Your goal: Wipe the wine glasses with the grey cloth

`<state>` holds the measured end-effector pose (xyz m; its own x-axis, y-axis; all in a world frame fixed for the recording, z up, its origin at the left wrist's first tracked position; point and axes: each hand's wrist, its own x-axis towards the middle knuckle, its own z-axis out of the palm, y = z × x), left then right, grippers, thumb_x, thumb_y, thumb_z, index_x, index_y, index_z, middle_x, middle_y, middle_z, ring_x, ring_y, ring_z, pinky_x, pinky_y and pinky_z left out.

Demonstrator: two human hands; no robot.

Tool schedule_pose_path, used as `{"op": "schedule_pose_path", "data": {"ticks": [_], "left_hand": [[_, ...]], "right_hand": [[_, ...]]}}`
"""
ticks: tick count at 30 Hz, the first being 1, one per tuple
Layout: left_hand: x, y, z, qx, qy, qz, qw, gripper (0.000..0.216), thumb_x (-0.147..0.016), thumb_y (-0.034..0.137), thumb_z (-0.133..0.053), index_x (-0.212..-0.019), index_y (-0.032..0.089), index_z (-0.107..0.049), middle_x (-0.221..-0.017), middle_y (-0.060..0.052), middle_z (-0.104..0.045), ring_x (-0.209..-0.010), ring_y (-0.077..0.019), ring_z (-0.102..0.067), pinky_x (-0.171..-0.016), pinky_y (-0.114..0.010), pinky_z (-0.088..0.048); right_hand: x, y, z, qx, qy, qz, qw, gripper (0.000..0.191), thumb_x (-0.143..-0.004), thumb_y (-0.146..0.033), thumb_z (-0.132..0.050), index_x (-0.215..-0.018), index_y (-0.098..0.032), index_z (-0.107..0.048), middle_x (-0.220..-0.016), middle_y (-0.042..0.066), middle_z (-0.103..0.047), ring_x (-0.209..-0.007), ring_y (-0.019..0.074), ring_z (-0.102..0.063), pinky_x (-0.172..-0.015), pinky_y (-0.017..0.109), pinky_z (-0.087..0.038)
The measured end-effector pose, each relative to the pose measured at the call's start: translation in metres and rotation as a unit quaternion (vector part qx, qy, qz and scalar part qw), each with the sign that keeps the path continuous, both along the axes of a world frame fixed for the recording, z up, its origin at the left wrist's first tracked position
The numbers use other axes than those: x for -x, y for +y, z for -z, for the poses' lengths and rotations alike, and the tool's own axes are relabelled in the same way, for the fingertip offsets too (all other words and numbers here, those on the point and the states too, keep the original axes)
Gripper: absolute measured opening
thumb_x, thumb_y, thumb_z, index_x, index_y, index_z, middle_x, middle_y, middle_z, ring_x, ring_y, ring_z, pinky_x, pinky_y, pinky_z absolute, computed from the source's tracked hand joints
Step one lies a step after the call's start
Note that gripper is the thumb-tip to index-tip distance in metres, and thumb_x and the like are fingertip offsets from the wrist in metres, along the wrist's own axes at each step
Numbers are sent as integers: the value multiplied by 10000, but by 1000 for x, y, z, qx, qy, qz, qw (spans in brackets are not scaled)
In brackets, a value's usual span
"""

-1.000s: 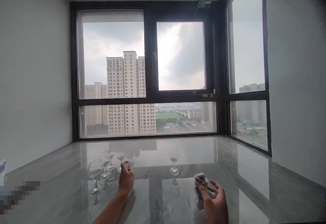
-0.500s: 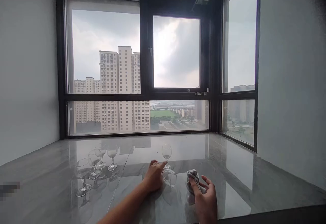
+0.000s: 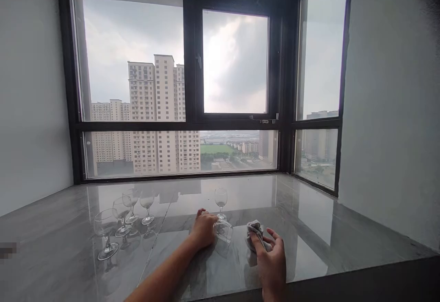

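- The left hand [image 3: 205, 227] has its fingers closed around the stem end of one wine glass [image 3: 223, 230]; the stem and the foot are mostly hidden behind the fingers, so the exact grip I cannot tell.
- The right hand [image 3: 271, 254] is half curled; it pinches a crumpled grey cloth [image 3: 255, 233] by the thumb, while the other fingers stand loosely spread at the right of it.
- The glass in the left hand is above the near middle part of the window ledge [image 3: 350, 235]; it appears just in front of a standing glass [image 3: 221, 197], and the two overlap in this view; whether they touch, I cannot tell.
- The held glass is laid over on its side; its mouth points to the right, toward the cloth, and a little downward; its long axis runs across the view, nearly level, from the hand on the left to the rim on the right.
- At the left, four other glasses [image 3: 122, 211] stand upright on the ledge, well apart from both hands.
- The step in hand seems to be the handling of this one glass, with the cloth ready but not touching it; the next move calls, in my judgement, for a gentle, steady grip on the thin stem; also for keeping the bowl clear of the standing glass.
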<state>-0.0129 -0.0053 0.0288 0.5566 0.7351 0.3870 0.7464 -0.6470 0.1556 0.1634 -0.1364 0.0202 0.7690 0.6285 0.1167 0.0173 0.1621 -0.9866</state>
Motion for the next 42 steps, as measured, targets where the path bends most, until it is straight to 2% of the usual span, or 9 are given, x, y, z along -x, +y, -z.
{"op": "schedule_pose_path", "data": {"ticks": [5, 10, 13, 16, 22, 27, 30, 35, 42], "left_hand": [[8, -2, 4, -7, -47, -15, 999, 353, -742, 46, -515, -949, 235, -728, -963, -57, -746, -1011, -236, -643, -1081, -448, -295], [11, -6, 8, 25, -100, -5, 995, 440, -756, 80, -570, -1156, 229, -680, -1102, -67, -737, -1070, -241, -636, -1106, -445, -296], [8, -8, 6, 54, -107, 6, 993, 506, -773, 121, -586, -1264, 234, -634, -1069, -66, -737, -1023, -237, -647, -968, -363, -428], [5, -11, 3, 70, -107, 23, 991, 611, -784, 144, -585, -1380, 272, -548, -973, -35, -737, -886, -213, -660, -811, -307, -471], [4, -13, 0, 59, -111, 36, 991, 613, -779, 161, -605, -1381, 269, -553, -959, -33, -739, -852, -213, -656, -823, -321, -475], [4, -14, -2, 32, -120, 43, 991, 580, -779, 161, -624, -1352, 231, -572, -871, -25, -735, -840, -216, -650, -971, -387, -430], [4, -13, -1, 30, -121, 48, 991, 563, -787, 171, -626, -1344, 230, -573, -836, -15, -727, -813, -210, -654, -1005, -399, -409], [4, -15, -1, 36, -111, 44, 992, 517, -803, 212, -617, -1319, 231, -590, -811, -19, -716, -818, -224, -650, -964, -388, -436], [3, -18, -4, 20, -108, 32, 993, 475, -803, 205, -630, -1278, 229, -618, -827, -26, -719, -823, -218, -641, -867, -343, -464]], "right_hand": [[5, 3, 4, -14, -14, -21, 1000, 823, -620, -650, -739, -1249, -199, -459, -1030, 81, -627, -941, 296, -644, -781, 363, -481], [14, 4, 0, -46, -75, -20, 996, 787, -664, -563, -695, -1304, -209, -404, -1095, 99, -637, -1008, 297, -626, -812, 350, -468], [22, 3, -3, -32, -155, -10, 987, 693, -711, -507, -632, -1303, -231, -401, -1091, 88, -654, -996, 300, -632, -786, 348, -464], [28, 3, -3, 6, -232, 19, 972, 613, -751, -446, -551, -1310, -240, -403, -1086, 84, -660, -976, 315, -629, -760, 363, -450], [29, 3, -1, 41, -308, 39, 950, 540, -797, -379, -458, -1308, -207, -443, -1047, 113, -668, -1003, 338, -596, -766, 384, -428], [27, 1, 1, 40, -296, 22, 954, 545, -779, -383, -490, -1296, -210, -468, -1046, 103, -681, -1013, 339, -581, -799, 401, -434], [26, 2, 1, 38, -289, 7, 957, 566, -767, -357, -503, -1309, -194, -468, -1083, 120, -674, -1076, 344, -552, -855, 417, -435], [29, 4, -2, 6, -261, 2, 965, 564, -742, -318, -505, -1293, -200, -469, -1132, 118, -652, -1101, 334, -544, -932, 434, -414], [27, 4, -1, -30, -178, -41, 983, 605, -743, -347, -525, -1330, -247, -422, -1193, 95, -639, -1097, 301, -606, -885, 395, -462]]}}
